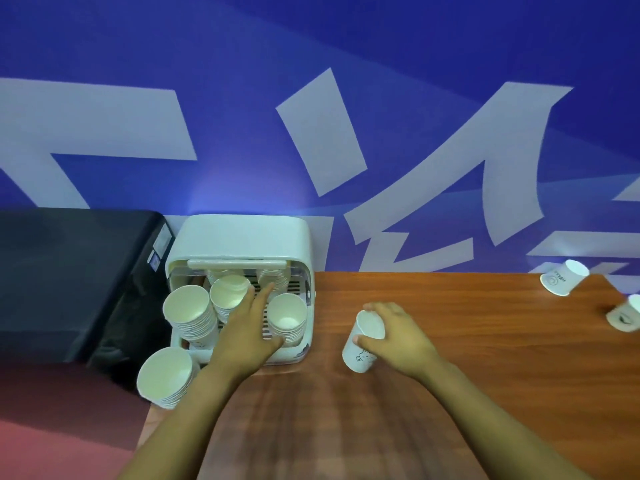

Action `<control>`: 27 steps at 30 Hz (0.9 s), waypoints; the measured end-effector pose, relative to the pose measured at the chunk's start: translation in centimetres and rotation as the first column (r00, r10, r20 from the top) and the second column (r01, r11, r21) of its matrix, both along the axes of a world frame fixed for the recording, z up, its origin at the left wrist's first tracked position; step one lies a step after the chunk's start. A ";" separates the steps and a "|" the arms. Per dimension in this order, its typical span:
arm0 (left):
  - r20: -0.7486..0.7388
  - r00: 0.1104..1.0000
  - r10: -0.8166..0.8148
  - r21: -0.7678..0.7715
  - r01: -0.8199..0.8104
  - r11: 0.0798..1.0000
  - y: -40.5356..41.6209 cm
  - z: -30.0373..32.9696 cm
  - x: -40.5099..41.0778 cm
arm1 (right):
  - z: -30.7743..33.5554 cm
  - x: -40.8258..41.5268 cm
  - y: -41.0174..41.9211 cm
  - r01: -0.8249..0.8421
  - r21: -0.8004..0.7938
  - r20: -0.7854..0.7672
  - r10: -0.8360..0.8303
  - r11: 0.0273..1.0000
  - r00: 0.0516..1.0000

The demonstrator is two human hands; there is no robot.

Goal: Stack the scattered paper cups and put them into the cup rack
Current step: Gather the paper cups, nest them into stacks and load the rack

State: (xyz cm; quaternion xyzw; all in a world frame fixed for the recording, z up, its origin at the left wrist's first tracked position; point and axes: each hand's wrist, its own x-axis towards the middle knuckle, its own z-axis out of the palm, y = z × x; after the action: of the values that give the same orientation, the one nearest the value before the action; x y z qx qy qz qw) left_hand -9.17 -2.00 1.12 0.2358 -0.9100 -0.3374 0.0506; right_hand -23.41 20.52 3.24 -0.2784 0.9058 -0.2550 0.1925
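Currently right hand (398,336) grips an upturned cup (363,342) on worktop (485,341); left hand (247,327), fingers straight, reaches among stacks in cup rack (239,244).

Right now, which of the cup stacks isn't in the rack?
The stack at the table's near-left corner, in front of the cup rack. The other stacks stand inside the rack, by the left hand.
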 end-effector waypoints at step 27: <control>-0.004 1.000 0.005 0.003 -0.005 1.000 0.2 2.1 1.4 | 0.2 2.0 -7.0 -0.256 -0.045 -0.220 0.240 0.966 0.945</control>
State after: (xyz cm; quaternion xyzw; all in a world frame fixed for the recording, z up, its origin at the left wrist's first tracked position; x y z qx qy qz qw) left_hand -7.77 -1.84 3.27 0.2373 -0.9088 -0.3391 0.0531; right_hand -21.44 13.50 3.47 -0.4227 0.8690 -0.2303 0.1150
